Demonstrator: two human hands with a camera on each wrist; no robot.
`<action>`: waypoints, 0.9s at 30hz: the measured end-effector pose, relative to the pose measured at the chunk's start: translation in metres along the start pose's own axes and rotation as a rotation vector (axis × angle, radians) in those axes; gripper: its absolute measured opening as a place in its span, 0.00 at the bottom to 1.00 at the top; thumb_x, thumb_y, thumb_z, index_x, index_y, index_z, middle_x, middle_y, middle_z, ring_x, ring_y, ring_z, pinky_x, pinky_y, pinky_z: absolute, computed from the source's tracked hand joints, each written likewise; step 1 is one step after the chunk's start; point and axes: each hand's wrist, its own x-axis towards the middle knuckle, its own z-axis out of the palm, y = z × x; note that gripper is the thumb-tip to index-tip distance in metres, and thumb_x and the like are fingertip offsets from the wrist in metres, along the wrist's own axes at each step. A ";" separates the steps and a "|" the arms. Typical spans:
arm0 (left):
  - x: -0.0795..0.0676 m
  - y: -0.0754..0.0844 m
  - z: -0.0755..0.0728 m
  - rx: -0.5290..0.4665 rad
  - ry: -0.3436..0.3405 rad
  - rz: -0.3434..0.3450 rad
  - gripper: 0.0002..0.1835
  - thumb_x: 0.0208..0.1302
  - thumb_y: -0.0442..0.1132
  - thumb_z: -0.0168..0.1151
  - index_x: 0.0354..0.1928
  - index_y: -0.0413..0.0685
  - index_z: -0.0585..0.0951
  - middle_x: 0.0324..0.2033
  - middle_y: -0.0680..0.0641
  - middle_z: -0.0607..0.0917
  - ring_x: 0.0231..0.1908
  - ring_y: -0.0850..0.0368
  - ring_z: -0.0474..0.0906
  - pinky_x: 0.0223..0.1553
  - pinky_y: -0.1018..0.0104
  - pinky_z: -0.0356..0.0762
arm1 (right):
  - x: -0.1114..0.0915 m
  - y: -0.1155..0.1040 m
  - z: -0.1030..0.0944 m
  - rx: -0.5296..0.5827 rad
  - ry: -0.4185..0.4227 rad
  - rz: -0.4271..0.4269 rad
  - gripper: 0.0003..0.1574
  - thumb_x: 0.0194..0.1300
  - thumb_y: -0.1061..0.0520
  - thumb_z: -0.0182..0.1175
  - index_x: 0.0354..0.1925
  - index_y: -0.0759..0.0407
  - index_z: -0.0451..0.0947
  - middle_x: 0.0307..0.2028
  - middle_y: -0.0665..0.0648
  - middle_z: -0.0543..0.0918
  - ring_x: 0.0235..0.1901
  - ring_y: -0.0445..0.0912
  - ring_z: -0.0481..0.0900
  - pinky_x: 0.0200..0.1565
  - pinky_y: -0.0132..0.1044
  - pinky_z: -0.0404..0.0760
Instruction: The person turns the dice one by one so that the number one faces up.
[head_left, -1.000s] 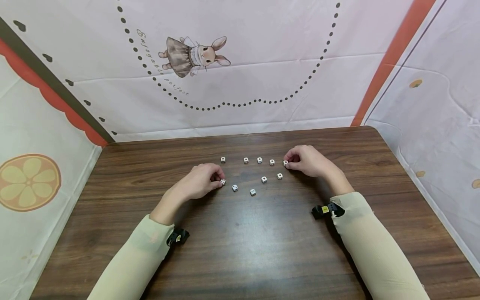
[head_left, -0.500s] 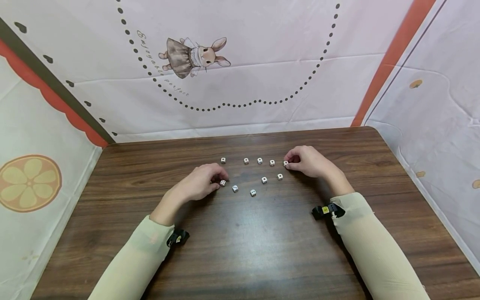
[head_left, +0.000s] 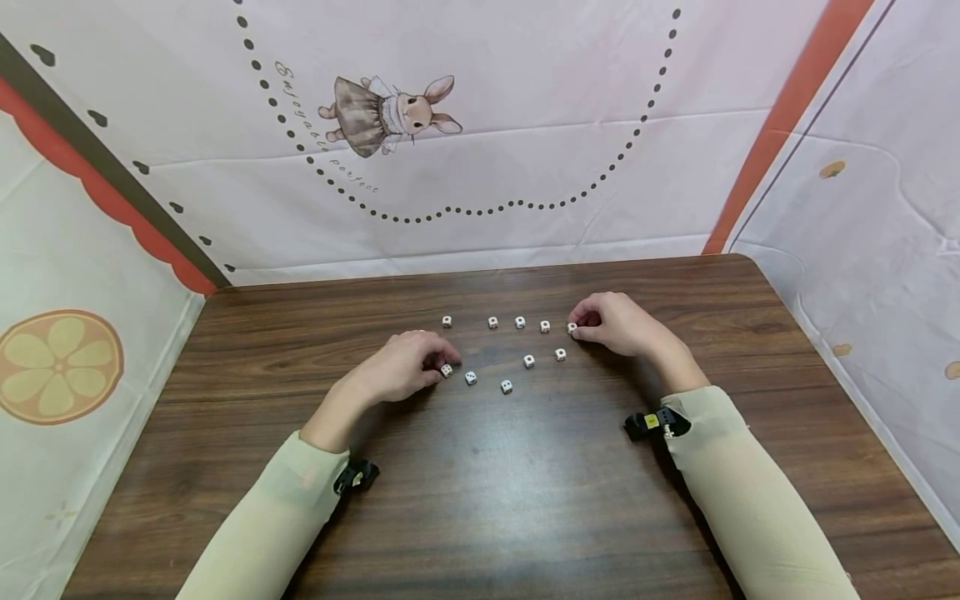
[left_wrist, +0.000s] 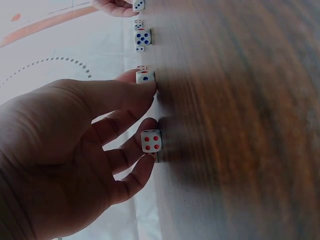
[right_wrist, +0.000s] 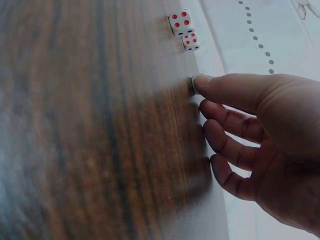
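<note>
My left hand (head_left: 408,367) is low over the table, its thumb and fingers spread loosely about a white die (head_left: 447,371). In the left wrist view that die (left_wrist: 151,141) shows a red four, fingertips just behind it and the thumb apart from it. Another die (left_wrist: 145,77) is partly covered by the thumb tip. My right hand (head_left: 618,322) pinches a die (head_left: 572,328) at the right end of the far row; in the right wrist view the thumb hides most of it.
More dice stand along the far row, among them a die (head_left: 447,322) at its left end. Nearer are a die (head_left: 471,378), a die (head_left: 507,387) and two others. A printed cloth (head_left: 525,150) hangs behind the brown table (head_left: 510,500).
The left thumb and index finger have parted from their pinch on the die, and the index finger reaches further right. That die has turned slightly and shifted nearer. The right hand holds still.
</note>
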 end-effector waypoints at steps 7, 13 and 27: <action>0.001 0.000 0.000 0.012 -0.007 -0.004 0.14 0.64 0.36 0.75 0.52 0.55 0.90 0.30 0.60 0.80 0.39 0.56 0.77 0.45 0.52 0.67 | -0.001 -0.003 -0.002 0.003 -0.001 0.006 0.06 0.68 0.60 0.73 0.44 0.58 0.89 0.36 0.51 0.87 0.39 0.47 0.82 0.46 0.47 0.78; 0.000 0.002 0.001 0.017 -0.011 -0.011 0.13 0.66 0.37 0.74 0.51 0.57 0.90 0.36 0.59 0.83 0.43 0.54 0.77 0.49 0.48 0.67 | -0.002 -0.003 -0.001 -0.011 -0.001 0.000 0.06 0.68 0.60 0.72 0.44 0.58 0.89 0.37 0.51 0.88 0.39 0.48 0.82 0.46 0.47 0.78; 0.002 0.003 0.000 -0.001 -0.021 -0.029 0.06 0.69 0.40 0.73 0.45 0.57 0.90 0.33 0.59 0.82 0.40 0.56 0.77 0.45 0.52 0.66 | -0.001 -0.003 -0.001 -0.007 -0.001 -0.003 0.06 0.68 0.60 0.72 0.43 0.58 0.89 0.36 0.51 0.88 0.39 0.47 0.82 0.46 0.47 0.79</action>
